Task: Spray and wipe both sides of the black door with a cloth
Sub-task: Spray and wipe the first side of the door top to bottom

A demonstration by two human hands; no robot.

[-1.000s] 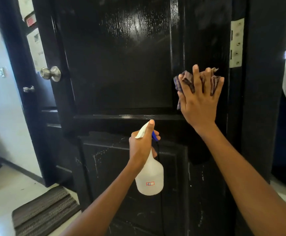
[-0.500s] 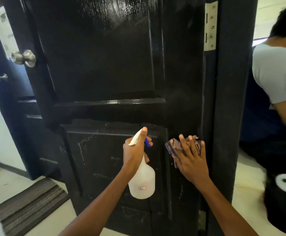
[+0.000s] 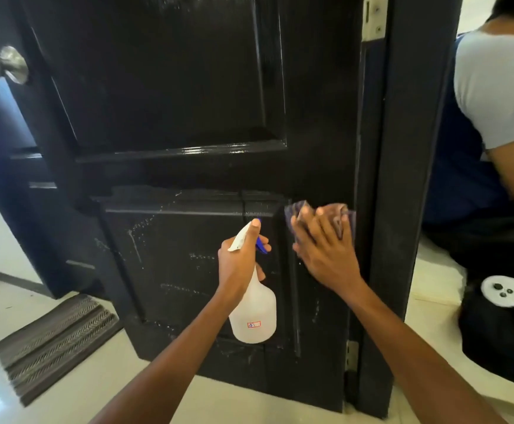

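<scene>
The black door (image 3: 170,87) fills the view, its upper panel glossy and its lower panel streaked with whitish marks. My left hand (image 3: 239,263) grips the neck of a translucent white spray bottle (image 3: 254,313) with a blue trigger, held just in front of the lower panel. My right hand (image 3: 323,252) presses a dark purple cloth (image 3: 298,211) flat against the door's right stile, beside the lower panel's top corner, fingers spread straight over it.
A silver knob (image 3: 4,64) sits at the door's left edge and hinges (image 3: 373,19) on the right by the black frame (image 3: 415,179). A grey ribbed mat (image 3: 53,341) lies on the pale floor at left. Another person (image 3: 500,117) crouches at right.
My right hand slid the cloth down the right stile from beside the upper panel to the lower panel's top, then slightly up. The view tilted downward. The bottle stays in my left hand.
</scene>
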